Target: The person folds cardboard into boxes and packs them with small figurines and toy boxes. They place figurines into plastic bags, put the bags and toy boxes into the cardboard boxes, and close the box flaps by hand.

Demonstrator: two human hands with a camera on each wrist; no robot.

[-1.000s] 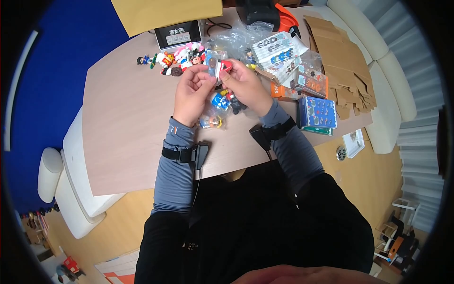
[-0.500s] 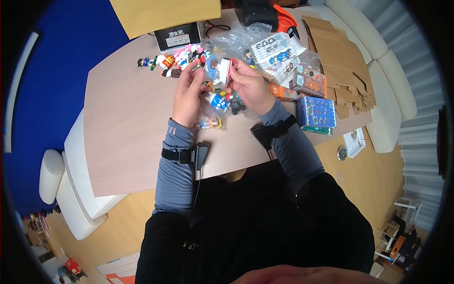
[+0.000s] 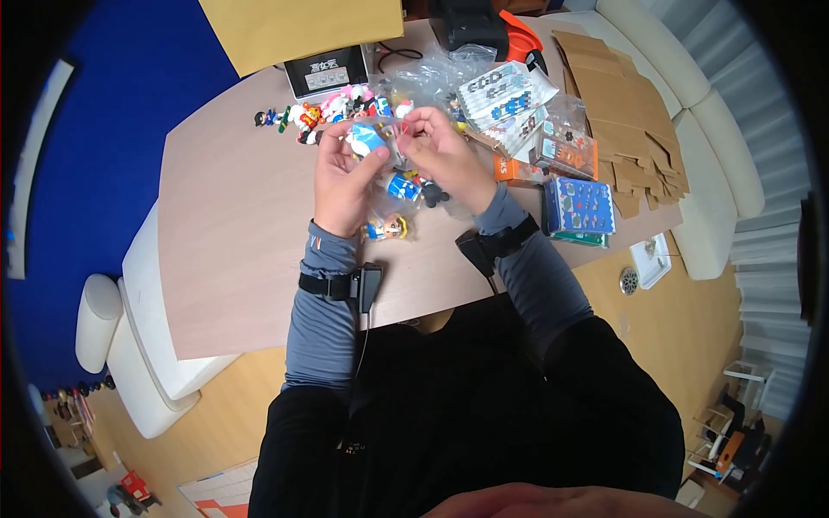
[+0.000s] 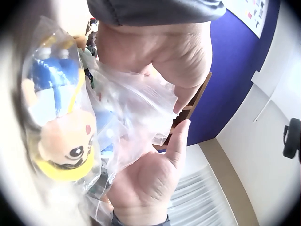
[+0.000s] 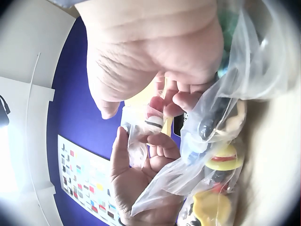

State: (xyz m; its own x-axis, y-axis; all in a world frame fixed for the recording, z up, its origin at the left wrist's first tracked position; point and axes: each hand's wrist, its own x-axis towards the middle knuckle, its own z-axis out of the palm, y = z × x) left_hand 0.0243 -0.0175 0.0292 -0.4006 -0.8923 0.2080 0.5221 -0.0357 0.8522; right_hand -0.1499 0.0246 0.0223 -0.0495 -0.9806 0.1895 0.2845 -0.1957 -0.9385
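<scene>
Holding a small clear bag above the table, between both my hands. My left hand has its fingers curled round one side of it; my right hand pinches the other edge between thumb and fingertips. From the head view the bag's contents are a blue-and-white blur, and my fingers cover much of it. The left wrist view is mostly out of focus: a bagged figure with a yellow base fills the near edge, and crumpled plastic hides my fingertips. In the right wrist view the pinch shows on a narrow strip of plastic, with something red-and-white inside that I cannot identify. More bagged figures lie on the table just below my hands, partly hidden by my right wrist. Loose figures stand beyond, too small to tell apart.
</scene>
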